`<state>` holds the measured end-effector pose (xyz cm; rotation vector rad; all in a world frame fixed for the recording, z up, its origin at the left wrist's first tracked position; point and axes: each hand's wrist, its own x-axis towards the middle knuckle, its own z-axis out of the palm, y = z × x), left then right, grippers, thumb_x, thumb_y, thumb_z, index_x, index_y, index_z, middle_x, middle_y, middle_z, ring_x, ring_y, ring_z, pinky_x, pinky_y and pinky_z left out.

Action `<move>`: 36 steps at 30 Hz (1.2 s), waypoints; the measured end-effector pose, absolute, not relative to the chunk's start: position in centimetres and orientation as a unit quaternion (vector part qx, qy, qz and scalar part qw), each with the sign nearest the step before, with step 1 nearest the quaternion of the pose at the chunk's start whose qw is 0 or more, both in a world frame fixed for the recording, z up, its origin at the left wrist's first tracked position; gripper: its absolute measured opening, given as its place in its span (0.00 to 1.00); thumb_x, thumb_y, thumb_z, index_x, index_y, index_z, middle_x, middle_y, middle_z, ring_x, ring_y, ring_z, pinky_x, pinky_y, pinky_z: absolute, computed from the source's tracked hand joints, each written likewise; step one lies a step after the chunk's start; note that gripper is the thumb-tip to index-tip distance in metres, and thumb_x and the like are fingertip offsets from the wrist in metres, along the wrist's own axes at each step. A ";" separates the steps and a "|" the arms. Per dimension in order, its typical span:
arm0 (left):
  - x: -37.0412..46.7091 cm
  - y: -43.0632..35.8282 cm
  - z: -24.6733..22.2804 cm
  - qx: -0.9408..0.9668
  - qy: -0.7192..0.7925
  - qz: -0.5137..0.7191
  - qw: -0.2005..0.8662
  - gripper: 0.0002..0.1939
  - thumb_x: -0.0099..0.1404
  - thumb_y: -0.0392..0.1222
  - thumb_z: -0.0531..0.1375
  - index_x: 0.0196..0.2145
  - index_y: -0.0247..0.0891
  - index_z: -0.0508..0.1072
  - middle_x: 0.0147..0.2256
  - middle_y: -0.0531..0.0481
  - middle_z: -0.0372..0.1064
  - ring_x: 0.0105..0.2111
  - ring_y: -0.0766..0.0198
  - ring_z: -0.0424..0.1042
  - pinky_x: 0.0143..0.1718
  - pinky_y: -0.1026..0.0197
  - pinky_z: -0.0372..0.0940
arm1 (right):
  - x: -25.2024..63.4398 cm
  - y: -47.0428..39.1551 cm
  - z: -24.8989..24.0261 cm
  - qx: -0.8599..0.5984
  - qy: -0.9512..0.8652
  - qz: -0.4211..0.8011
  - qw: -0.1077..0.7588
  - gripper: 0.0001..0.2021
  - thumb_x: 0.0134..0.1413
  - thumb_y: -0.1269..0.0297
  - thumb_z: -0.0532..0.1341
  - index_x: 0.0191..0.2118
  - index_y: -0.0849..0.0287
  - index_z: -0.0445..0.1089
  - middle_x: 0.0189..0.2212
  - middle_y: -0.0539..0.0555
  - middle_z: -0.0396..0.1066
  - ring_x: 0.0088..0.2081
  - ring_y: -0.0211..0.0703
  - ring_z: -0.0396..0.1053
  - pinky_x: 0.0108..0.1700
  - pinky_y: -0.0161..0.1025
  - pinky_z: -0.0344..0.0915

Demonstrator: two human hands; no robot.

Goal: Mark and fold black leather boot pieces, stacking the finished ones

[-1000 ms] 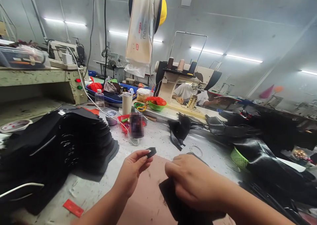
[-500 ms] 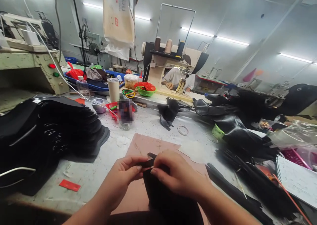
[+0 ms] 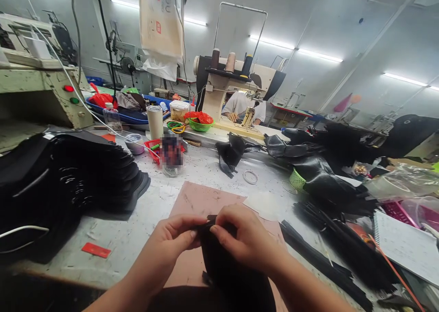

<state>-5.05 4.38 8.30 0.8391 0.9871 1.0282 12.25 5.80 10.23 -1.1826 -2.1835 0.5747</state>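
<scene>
A black piece of leather-like material [image 3: 236, 275] hangs from my two hands, its lower part spreading toward the table's front edge. My left hand [image 3: 174, 241] pinches the upper left edge between thumb and forefinger. Close beside it, my right hand [image 3: 236, 236] grips the same edge with thumb and bent fingers, and the fingertips of both hands nearly meet. A small dark fold stands up between them. Under the hands lies a pinkish board [image 3: 206, 197] with dark marks. The undersides of my fingers and part of the held edge are hidden.
A thick stack of black pieces [image 3: 99, 174] stands on the left, near a red strip [image 3: 96, 250]. Black strips [image 3: 318, 261] and a spiral notebook [image 3: 406, 250] lie right. Behind are a sewing machine [image 3: 219, 92], a tumbler [image 3: 155, 122] and a seated person [image 3: 240, 106].
The edge between my fingers looks folded down flatter, and the light slit seen there before is gone. Both hands stay in nearly the same place. The view has shifted slightly.
</scene>
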 end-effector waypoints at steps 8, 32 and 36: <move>-5.2 4.3 8.1 0.427 0.442 0.452 0.646 0.09 0.48 0.37 0.65 0.31 0.40 0.77 0.32 0.51 0.76 0.36 0.61 0.73 0.39 0.64 0.67 | 12.3 5.5 10.2 -0.453 -0.818 0.211 0.285 0.06 0.49 0.68 0.57 0.24 0.59 0.63 0.21 0.48 0.66 0.25 0.35 0.61 0.30 0.33 0.55; -4.8 4.4 7.8 0.501 0.480 0.475 0.541 0.08 0.46 0.38 0.64 0.28 0.38 0.73 0.27 0.52 0.75 0.30 0.62 0.74 0.33 0.66 0.68 | 13.0 6.1 12.0 -0.393 -0.846 0.279 0.227 0.08 0.48 0.72 0.57 0.24 0.58 0.57 0.36 0.52 0.68 0.37 0.39 0.65 0.40 0.36 0.60; -5.3 5.3 8.9 0.485 0.481 0.425 0.594 0.12 0.44 0.39 0.65 0.31 0.37 0.73 0.27 0.51 0.75 0.31 0.62 0.73 0.34 0.65 0.66 | 13.4 6.4 12.4 -0.405 -0.851 0.256 0.213 0.07 0.50 0.71 0.57 0.25 0.58 0.58 0.32 0.51 0.66 0.34 0.38 0.64 0.38 0.36 0.60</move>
